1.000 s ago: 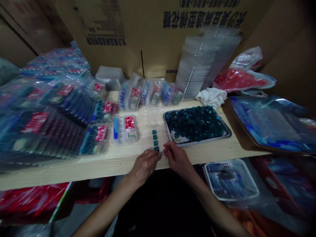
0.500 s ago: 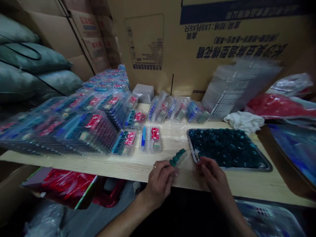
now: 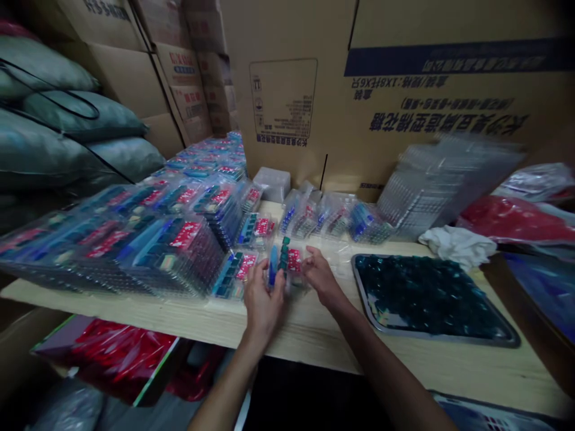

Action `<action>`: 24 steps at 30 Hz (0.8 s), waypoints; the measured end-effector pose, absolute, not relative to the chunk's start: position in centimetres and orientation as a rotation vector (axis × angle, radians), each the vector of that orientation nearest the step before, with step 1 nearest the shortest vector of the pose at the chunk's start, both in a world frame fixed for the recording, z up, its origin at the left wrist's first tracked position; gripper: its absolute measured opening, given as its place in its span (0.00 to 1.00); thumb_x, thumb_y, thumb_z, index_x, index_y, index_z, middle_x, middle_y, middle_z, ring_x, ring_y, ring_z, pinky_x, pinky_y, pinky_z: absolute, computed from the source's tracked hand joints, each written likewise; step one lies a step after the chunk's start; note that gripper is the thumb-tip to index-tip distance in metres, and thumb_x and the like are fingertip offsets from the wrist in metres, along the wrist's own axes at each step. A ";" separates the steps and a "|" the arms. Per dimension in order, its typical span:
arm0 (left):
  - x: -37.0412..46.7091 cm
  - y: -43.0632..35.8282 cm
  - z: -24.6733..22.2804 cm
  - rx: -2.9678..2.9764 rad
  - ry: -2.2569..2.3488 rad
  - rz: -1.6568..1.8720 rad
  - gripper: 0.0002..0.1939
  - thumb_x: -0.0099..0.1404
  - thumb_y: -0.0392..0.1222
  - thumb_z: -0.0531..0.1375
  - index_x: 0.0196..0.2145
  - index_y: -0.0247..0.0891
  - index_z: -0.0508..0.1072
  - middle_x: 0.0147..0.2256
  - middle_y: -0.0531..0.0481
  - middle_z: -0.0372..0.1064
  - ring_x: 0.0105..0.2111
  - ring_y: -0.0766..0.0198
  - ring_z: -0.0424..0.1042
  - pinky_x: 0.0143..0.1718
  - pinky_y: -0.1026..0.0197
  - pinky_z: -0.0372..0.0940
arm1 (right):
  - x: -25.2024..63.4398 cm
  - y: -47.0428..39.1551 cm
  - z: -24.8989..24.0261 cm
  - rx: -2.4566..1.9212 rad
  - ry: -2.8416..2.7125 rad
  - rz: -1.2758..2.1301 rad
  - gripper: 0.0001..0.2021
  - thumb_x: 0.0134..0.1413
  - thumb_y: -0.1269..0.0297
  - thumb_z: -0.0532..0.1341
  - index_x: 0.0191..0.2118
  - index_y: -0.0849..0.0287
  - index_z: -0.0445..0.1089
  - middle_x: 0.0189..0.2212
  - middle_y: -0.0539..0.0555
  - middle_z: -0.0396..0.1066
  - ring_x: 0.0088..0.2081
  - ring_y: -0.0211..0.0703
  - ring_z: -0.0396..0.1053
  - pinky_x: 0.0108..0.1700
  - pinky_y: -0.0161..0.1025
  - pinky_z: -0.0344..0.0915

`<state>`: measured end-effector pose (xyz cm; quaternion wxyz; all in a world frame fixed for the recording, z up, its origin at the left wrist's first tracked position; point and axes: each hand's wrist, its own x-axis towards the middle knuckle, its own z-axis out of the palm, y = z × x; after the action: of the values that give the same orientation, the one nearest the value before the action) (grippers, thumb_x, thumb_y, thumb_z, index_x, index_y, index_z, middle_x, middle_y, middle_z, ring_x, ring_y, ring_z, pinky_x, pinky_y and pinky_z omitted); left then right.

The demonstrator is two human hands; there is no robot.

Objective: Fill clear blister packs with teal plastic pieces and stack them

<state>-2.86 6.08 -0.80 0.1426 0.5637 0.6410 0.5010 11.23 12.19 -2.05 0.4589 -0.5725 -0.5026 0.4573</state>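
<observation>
My left hand [image 3: 264,296] is closed on a short strip of dark teal pieces [image 3: 284,252], held over a small clear plastic tray [image 3: 294,278]. In that tray lie a blue piece [image 3: 273,263] and a red-and-white packet [image 3: 294,260]. At its right edge is my right hand [image 3: 321,276], with bent fingers drawn together; whatever they may pinch is too small or blurred to make out. Right of both hands stands a wide shallow tray [image 3: 375,323] heaped with shiny dark teal pieces [image 3: 422,293].
Filled clear packs [image 3: 179,257] are stacked at the left, with single packs [image 3: 233,275] beside my left hand. Nested clear trays [image 3: 417,179] lean against a large carton [image 3: 332,120]. A white cloth [image 3: 458,244] lies behind the wide tray. Red bags [image 3: 112,353] are below the table.
Both hands have moved left and away from me, from beside the wide tray to the small clear tray. The teal strip came along in my left hand. The view has shifted slightly.
</observation>
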 end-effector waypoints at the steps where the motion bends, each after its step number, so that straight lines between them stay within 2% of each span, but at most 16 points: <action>1: -3.7 6.4 -1.2 1.674 1.946 1.401 0.22 0.62 0.48 0.61 0.52 0.36 0.70 0.46 0.39 0.69 0.49 0.49 0.68 0.52 0.44 0.63 | 11.1 12.7 -2.3 -1.494 -1.365 1.026 0.27 0.48 0.70 0.56 0.57 0.62 0.62 0.33 0.53 0.70 0.35 0.43 0.68 0.40 0.38 0.65; 3: -4.9 6.9 -2.0 1.723 2.043 1.315 0.25 0.60 0.47 0.62 0.53 0.35 0.69 0.47 0.38 0.68 0.49 0.48 0.68 0.52 0.44 0.64 | 11.0 13.2 -2.7 -1.603 -1.583 0.828 0.24 0.48 0.73 0.57 0.53 0.63 0.67 0.40 0.58 0.70 0.41 0.46 0.69 0.46 0.40 0.64; 5: -5.3 7.0 -2.6 1.750 2.028 1.238 0.24 0.61 0.47 0.60 0.54 0.35 0.69 0.47 0.39 0.68 0.47 0.50 0.70 0.49 0.47 0.66 | 11.0 13.3 -3.0 -1.670 -1.690 0.733 0.18 0.47 0.73 0.59 0.47 0.63 0.71 0.42 0.61 0.70 0.44 0.48 0.69 0.48 0.40 0.63; 8: -4.8 7.0 -2.6 1.801 2.005 1.151 0.18 0.65 0.45 0.55 0.50 0.36 0.72 0.45 0.40 0.71 0.45 0.52 0.71 0.48 0.49 0.67 | 11.0 13.4 -3.3 -1.745 -1.696 0.773 0.08 0.50 0.71 0.58 0.35 0.62 0.73 0.34 0.59 0.72 0.40 0.49 0.70 0.44 0.40 0.64; 11: -4.2 6.9 -2.1 1.793 2.020 1.144 0.16 0.64 0.40 0.55 0.48 0.37 0.73 0.44 0.41 0.72 0.45 0.50 0.71 0.49 0.47 0.65 | 11.1 13.4 -3.7 -1.735 -1.676 0.826 0.07 0.52 0.66 0.58 0.29 0.60 0.72 0.28 0.56 0.72 0.36 0.46 0.70 0.40 0.38 0.63; 13: -3.9 6.7 -1.9 1.744 1.976 1.208 0.16 0.62 0.38 0.56 0.47 0.37 0.73 0.45 0.41 0.72 0.47 0.50 0.70 0.51 0.46 0.64 | 11.1 13.2 -3.7 -1.687 -1.608 0.864 0.08 0.53 0.61 0.59 0.31 0.59 0.71 0.27 0.54 0.73 0.35 0.45 0.70 0.37 0.37 0.64; 16: -3.4 6.4 -1.8 1.638 1.837 1.365 0.15 0.63 0.37 0.56 0.47 0.36 0.73 0.45 0.41 0.72 0.48 0.52 0.69 0.52 0.46 0.64 | 11.1 12.6 -3.1 -1.497 -1.322 0.987 0.13 0.48 0.55 0.61 0.36 0.58 0.69 0.29 0.52 0.73 0.33 0.44 0.70 0.35 0.38 0.65; 20: -2.8 5.9 -1.6 1.394 1.650 1.583 0.15 0.65 0.39 0.56 0.49 0.37 0.72 0.47 0.42 0.72 0.48 0.55 0.71 0.52 0.49 0.65 | 10.7 11.4 -0.7 -1.237 -1.047 1.206 0.18 0.42 0.56 0.63 0.40 0.57 0.63 0.28 0.49 0.71 0.29 0.40 0.69 0.32 0.36 0.63; 24: -4.4 5.3 -0.5 1.216 1.546 1.724 0.23 0.67 0.43 0.57 0.58 0.38 0.64 0.48 0.41 0.71 0.46 0.59 0.73 0.45 0.57 0.68 | 9.3 10.9 1.3 -1.163 -0.987 1.367 0.30 0.39 0.58 0.64 0.51 0.56 0.58 0.26 0.43 0.68 0.26 0.38 0.66 0.29 0.34 0.61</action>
<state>-4.42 5.27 -0.49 0.2599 0.4491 0.5707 0.6365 9.29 10.94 1.32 0.5200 -0.4849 -0.4116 0.5702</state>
